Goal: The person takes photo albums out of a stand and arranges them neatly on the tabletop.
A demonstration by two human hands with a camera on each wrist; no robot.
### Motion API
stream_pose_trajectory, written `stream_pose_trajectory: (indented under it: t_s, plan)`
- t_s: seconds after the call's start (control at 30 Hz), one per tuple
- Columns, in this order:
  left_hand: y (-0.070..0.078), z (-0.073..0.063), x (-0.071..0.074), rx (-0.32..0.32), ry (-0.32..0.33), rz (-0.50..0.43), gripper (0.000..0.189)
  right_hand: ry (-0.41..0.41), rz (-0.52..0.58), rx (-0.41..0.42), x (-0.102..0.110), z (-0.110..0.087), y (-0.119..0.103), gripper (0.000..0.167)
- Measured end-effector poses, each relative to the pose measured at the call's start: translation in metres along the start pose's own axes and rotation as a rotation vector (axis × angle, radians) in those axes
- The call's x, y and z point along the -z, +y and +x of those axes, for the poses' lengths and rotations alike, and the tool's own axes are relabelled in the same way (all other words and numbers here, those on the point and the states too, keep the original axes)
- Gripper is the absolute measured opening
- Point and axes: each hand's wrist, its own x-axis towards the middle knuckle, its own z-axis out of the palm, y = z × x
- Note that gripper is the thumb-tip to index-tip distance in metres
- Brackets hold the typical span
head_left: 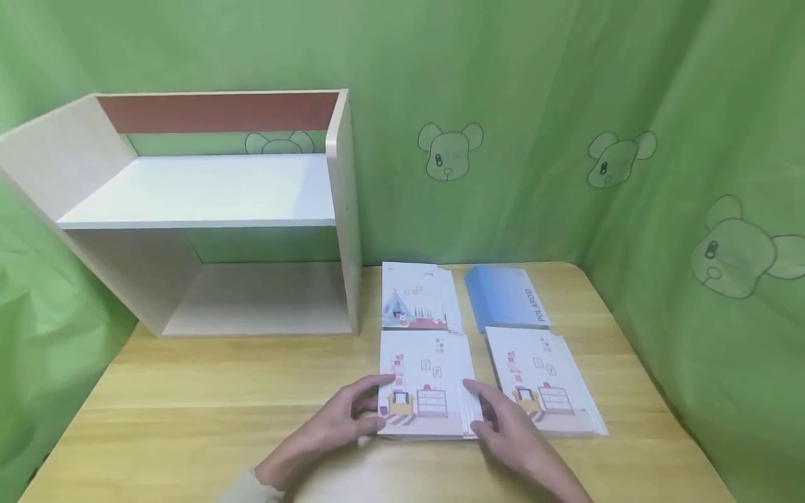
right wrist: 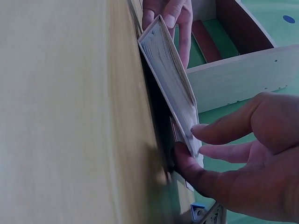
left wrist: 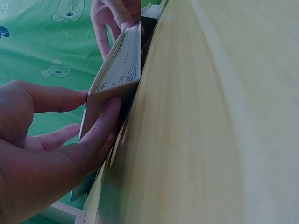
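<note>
Both hands hold a photo album with a white cover and a drawing of a yellow armchair and drawers. My left hand grips its spine side, the thumb against the spine in the left wrist view. On the opposite side my right hand pinches the page edge, fingers above and thumb below. Many thin pages show between the covers in the right wrist view, with a dark strip beneath the album. Right of it lies a matching album, partly behind my right hand.
Behind the held album lies an album with a tent drawing. A blue album marked POLAROID is to its right. A two-level shelf unit stands at the back left of the wooden table. Green curtain surrounds the back and sides.
</note>
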Motion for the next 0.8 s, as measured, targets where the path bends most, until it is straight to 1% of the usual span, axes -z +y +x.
stream_pose_trajectory:
  t_s: [0.17, 0.4, 0.53, 0.8]
  plan:
    - [0.002, -0.001, 0.0, 0.014, 0.007, -0.01, 0.07, -0.009, -0.034, 0.014, 0.001, 0.001, -0.003, 0.061]
    - [0.003, 0.001, -0.001, 0.007, 0.005, -0.013, 0.069, 0.026, -0.073, 0.031, -0.002, 0.001, -0.007, 0.059]
    - [0.003, 0.002, -0.002, 0.014, 0.012, -0.016, 0.069, 0.023, -0.092, 0.023, -0.005, 0.003, -0.009, 0.057]
    - [0.004, 0.002, -0.004, 0.021, 0.018, -0.033, 0.069, 0.012, -0.153, 0.037, -0.009, 0.001, -0.011, 0.055]
